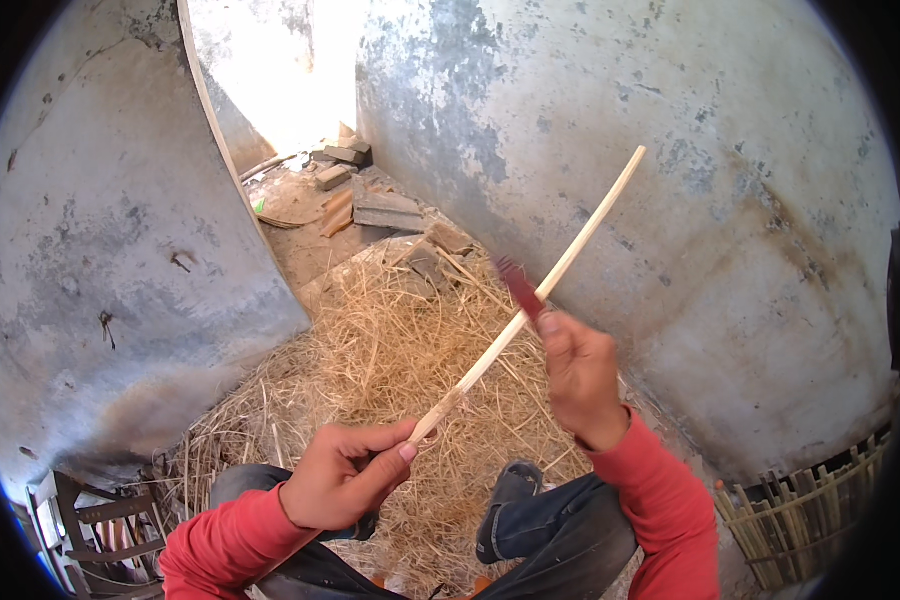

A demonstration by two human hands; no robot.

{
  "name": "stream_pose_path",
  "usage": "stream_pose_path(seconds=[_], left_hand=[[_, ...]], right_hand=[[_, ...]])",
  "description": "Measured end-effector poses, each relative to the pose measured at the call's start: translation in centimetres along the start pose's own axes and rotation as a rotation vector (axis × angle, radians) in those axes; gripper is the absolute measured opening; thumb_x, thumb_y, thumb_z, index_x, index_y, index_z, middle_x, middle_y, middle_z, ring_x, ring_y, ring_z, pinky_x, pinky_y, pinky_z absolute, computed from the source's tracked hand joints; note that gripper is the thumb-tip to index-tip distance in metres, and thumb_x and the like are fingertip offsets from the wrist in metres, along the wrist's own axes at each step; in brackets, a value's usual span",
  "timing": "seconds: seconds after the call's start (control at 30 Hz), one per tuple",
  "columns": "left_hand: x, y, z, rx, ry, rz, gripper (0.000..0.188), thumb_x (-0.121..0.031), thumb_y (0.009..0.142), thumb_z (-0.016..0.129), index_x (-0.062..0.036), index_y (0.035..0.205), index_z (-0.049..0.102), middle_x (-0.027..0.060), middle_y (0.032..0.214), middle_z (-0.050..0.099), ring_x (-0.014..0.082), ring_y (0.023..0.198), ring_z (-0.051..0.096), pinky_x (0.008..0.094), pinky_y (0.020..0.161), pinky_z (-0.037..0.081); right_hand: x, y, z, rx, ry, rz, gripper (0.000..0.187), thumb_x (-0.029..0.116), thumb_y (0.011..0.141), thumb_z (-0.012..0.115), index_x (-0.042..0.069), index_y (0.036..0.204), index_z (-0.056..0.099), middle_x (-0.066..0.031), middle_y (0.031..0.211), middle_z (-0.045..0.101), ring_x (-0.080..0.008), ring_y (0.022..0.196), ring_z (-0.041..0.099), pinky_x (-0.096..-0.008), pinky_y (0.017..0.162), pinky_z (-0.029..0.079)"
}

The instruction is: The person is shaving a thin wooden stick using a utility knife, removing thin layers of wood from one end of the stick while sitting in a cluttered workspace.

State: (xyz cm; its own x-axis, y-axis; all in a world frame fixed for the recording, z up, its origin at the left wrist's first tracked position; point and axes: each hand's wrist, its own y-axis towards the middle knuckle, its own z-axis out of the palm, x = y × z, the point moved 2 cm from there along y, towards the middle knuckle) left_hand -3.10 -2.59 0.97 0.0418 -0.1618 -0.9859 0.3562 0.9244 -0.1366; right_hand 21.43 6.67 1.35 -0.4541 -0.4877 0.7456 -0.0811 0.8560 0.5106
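A long, pale wooden stick slants from lower left up to the right, with a browner stretch near its lower end. My left hand is closed round that lower end, thumb along the top. My right hand grips a red-brown, flat-bladed knife, which crosses the stick around its middle and seems to touch it. Motion blurs the blade, so its edge is unclear. The knife's handle is hidden inside my fist.
Straw-like shavings cover the floor between my legs and beyond. Bricks and broken tiles lie by the bright opening. Worn walls stand on both sides. A slatted basket is at right, a dark wooden frame at lower left.
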Motion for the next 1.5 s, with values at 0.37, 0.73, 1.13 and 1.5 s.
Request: stream_pose_path(seconds=[0.37,0.73,1.13,1.5], left_hand=[[0.0,0.5,-0.1,0.069,-0.030,-0.010,0.034,-0.008,0.102,0.052,0.0040,0.133,0.057,-0.0030,0.070,0.052,0.0027,0.059,0.043,0.0201,0.051,0.035],[0.3,0.6,0.1,0.006,0.134,0.112,0.032,-0.007,0.100,0.056,0.0043,0.130,0.059,-0.0013,0.075,0.059,0.0034,0.066,0.053,0.0200,0.056,0.043],[0.9,0.5,-1.2,-0.190,0.380,0.178,0.029,-0.004,0.095,0.062,0.0058,0.123,0.063,0.0038,0.074,0.068,0.0061,0.068,0.064,0.0219,0.060,0.051],[0.2,0.1,-0.2,-0.029,0.099,-0.081,0.029,-0.006,0.096,0.062,0.0013,0.125,0.064,0.0045,0.074,0.068,0.0041,0.049,0.051,0.0201,0.043,0.039]], right_hand=[[3.0,-2.3,2.4,0.328,0.153,0.027,0.030,0.026,0.101,0.055,0.001,0.089,0.066,-0.0102,0.053,0.051,-0.0187,0.045,0.055,-0.0336,0.045,0.040],[2.3,-2.4,2.9,0.378,0.454,0.234,0.020,0.022,0.090,0.074,0.002,0.090,0.070,0.0044,0.061,0.051,-0.0033,0.057,0.044,-0.0250,0.049,0.035],[0.4,-0.8,0.5,0.086,0.441,0.229,0.011,0.010,0.087,0.072,0.001,0.090,0.066,0.0078,0.062,0.050,-0.0009,0.054,0.042,-0.0217,0.049,0.032],[-1.4,-0.1,0.3,0.193,0.568,0.349,0.028,0.017,0.087,0.077,-0.002,0.104,0.065,0.0100,0.057,0.042,0.0001,0.049,0.036,-0.0209,0.045,0.026]])
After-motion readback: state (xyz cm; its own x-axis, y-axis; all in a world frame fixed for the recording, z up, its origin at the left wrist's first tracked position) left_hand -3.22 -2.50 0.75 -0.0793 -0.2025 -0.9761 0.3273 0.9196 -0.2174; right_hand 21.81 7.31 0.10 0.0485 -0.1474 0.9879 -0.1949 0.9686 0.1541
